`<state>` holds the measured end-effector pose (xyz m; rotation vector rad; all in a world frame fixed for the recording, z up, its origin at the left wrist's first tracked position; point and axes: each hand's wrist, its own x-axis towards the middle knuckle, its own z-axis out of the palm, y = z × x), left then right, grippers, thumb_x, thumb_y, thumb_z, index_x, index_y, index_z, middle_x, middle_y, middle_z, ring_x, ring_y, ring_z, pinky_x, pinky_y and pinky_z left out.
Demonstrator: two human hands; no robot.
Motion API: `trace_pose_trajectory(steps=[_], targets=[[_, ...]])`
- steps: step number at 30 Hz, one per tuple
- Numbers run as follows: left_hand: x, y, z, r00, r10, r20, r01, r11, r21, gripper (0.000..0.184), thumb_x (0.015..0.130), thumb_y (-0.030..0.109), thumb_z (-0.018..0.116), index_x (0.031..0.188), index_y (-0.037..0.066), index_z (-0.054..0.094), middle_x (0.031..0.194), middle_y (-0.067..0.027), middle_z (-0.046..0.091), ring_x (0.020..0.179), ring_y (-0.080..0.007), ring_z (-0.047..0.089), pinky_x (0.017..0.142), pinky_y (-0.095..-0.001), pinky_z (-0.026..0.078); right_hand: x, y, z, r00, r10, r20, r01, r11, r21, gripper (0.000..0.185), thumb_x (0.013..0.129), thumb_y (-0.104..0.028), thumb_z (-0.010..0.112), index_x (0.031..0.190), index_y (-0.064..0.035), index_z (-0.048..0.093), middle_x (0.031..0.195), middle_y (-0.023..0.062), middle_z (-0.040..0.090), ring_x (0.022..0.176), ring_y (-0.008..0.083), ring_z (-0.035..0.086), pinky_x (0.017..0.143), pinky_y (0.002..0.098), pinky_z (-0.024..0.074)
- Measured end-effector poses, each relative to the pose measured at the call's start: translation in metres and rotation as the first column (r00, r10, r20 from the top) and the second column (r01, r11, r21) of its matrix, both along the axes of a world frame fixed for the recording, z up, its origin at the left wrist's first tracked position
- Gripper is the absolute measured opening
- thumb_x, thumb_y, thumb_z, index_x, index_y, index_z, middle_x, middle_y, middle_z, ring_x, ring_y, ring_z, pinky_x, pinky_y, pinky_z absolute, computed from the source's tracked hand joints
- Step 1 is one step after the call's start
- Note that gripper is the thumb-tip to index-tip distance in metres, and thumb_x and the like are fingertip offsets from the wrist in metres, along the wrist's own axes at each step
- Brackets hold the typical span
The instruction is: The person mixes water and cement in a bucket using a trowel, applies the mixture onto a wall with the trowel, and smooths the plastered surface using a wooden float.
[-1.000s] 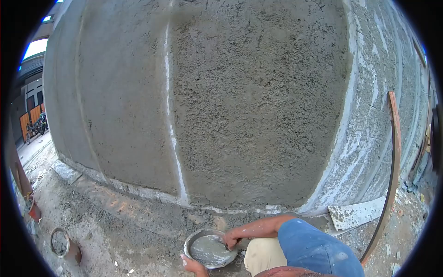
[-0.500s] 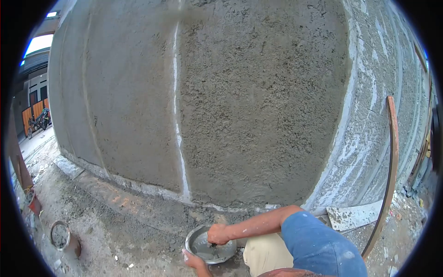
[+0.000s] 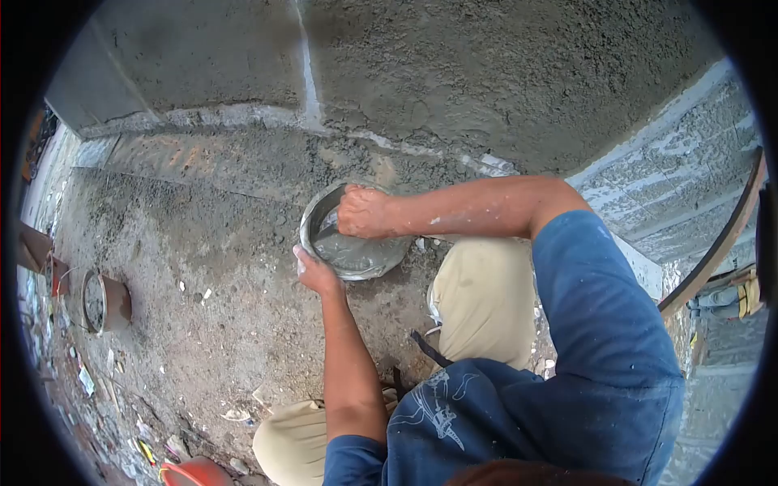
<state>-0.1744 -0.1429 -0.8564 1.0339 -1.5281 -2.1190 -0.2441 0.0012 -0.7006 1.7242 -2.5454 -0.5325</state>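
A round basin with wet grey mortar in it stands on the ground below the wall. My left hand grips the basin's near left rim, thumb and fingers around the edge. Over the basin, my right hand is closed in a fist; what it holds is mostly hidden, with only a dark bit showing beneath it at the mortar.
Rough wet plaster covers the wall. A bucket of grey material stands at the left, a red bucket at the bottom. A long curved-looking strip leans at the right. Debris litters the ground.
The view has tilted down toward the basin and my knees. My right hand has moved from the basin's right side to its upper middle, while my left hand stays at the rim.
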Motion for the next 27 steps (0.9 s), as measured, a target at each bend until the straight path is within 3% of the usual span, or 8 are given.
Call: trace_pose_trajectory(steps=[4, 8, 11, 17, 20, 23, 25, 27], targets=[[-0.001, 0.003, 0.002, 0.999, 0.028, -0.035, -0.027, 0.999, 0.023, 0.06, 0.104, 0.045, 0.048, 0.113, -0.011, 0.067, 0.105, -0.0164, 0.07, 0.092, -0.0247, 0.062, 0.084, -0.0398, 0.05, -0.026, 0.021, 0.032, 0.999, 0.041, -0.006, -0.042, 0.974, -0.222, 0.011, 0.078, -0.021, 0.062, 0.075, -0.0119, 0.068, 0.077, 0.0084, 0.067, 0.079, 0.0265, 0.068, 0.076, 0.0397, 0.0484], [-0.002, 0.002, 0.006, 0.997, 0.046, -0.07, -0.04, 0.996, 0.077, 0.058, 0.105, 0.043, 0.049, 0.11, -0.011, 0.068, 0.1, -0.013, 0.07, 0.087, -0.0221, 0.062, 0.082, -0.0381, 0.05, -0.048, 0.035, 0.012, 0.968, -0.222, -0.114, 0.238, 0.958, 0.157, 0.01, 0.078, -0.016, 0.063, 0.079, -0.0116, 0.072, 0.082, 0.0097, 0.071, 0.086, 0.0275, 0.071, 0.077, 0.0417, 0.0521], [-0.003, 0.004, 0.011, 0.998, 0.05, -0.048, -0.047, 0.996, 0.077, 0.057, 0.105, 0.042, 0.049, 0.11, -0.011, 0.068, 0.1, -0.013, 0.07, 0.087, -0.0213, 0.062, 0.081, -0.0374, 0.05, -0.037, 0.059, -0.02, 0.914, -0.388, 0.114, 0.364, 0.912, 0.188, 0.018, 0.075, -0.011, 0.068, 0.09, -0.0131, 0.078, 0.093, 0.01, 0.076, 0.092, 0.0298, 0.073, 0.08, 0.0436, 0.0568], [-0.005, 0.014, 0.009, 0.991, 0.106, -0.08, -0.095, 0.987, 0.132, 0.057, 0.106, 0.042, 0.047, 0.112, -0.011, 0.067, 0.101, -0.0139, 0.069, 0.087, -0.0222, 0.062, 0.08, -0.038, 0.051, -0.015, 0.07, -0.037, 0.708, -0.636, 0.306, 0.524, 0.764, 0.375, 0.028, 0.078, -0.016, 0.065, 0.102, -0.014, 0.077, 0.102, 0.0111, 0.075, 0.099, 0.03, 0.072, 0.084, 0.0424, 0.0576], [-0.001, 0.016, 0.017, 0.997, 0.069, -0.037, -0.065, 0.993, 0.095, 0.057, 0.106, 0.042, 0.045, 0.113, -0.01, 0.066, 0.103, -0.014, 0.069, 0.089, -0.0222, 0.062, 0.082, -0.0383, 0.051, -0.003, 0.082, -0.066, 0.708, -0.49, 0.509, 0.519, 0.849, 0.096, 0.03, 0.08, -0.024, 0.066, 0.104, -0.0102, 0.076, 0.09, 0.0122, 0.075, 0.087, 0.0272, 0.073, 0.076, 0.0419, 0.0574], [-0.002, 0.009, 0.017, 0.999, 0.012, -0.051, -0.008, 0.997, 0.079, 0.058, 0.106, 0.044, 0.045, 0.12, -0.009, 0.062, 0.112, -0.0156, 0.067, 0.099, -0.0242, 0.063, 0.089, -0.0392, 0.051, -0.012, 0.072, -0.08, 0.427, -0.553, 0.716, 0.578, 0.776, 0.254, 0.034, 0.083, -0.031, 0.066, 0.106, -0.0067, 0.074, 0.075, 0.012, 0.071, 0.071, 0.0267, 0.071, 0.068, 0.0424, 0.0545], [0.003, 0.004, 0.006, 0.999, -0.014, -0.052, 0.018, 0.997, 0.073, 0.059, 0.106, 0.045, 0.045, 0.125, -0.009, 0.06, 0.117, -0.0164, 0.066, 0.103, -0.0252, 0.064, 0.092, -0.0395, 0.052, -0.016, 0.075, -0.057, 0.341, -0.549, 0.764, 0.568, 0.767, 0.297, 0.041, 0.085, -0.037, 0.069, 0.111, -0.0055, 0.071, 0.078, 0.0136, 0.068, 0.074, 0.0301, 0.066, 0.072, 0.0441, 0.0513], [0.002, 0.001, 0.001, 0.998, -0.022, -0.059, 0.026, 0.997, 0.078, 0.059, 0.106, 0.045, 0.044, 0.126, -0.009, 0.059, 0.119, -0.0165, 0.065, 0.104, -0.0251, 0.063, 0.093, -0.0394, 0.051, -0.025, 0.075, -0.008, 0.236, -0.614, 0.753, 0.547, 0.725, 0.419, 0.047, 0.085, -0.039, 0.069, 0.119, -0.0056, 0.069, 0.107, 0.0199, 0.072, 0.104, 0.0371, 0.067, 0.091, 0.0453, 0.0517]])
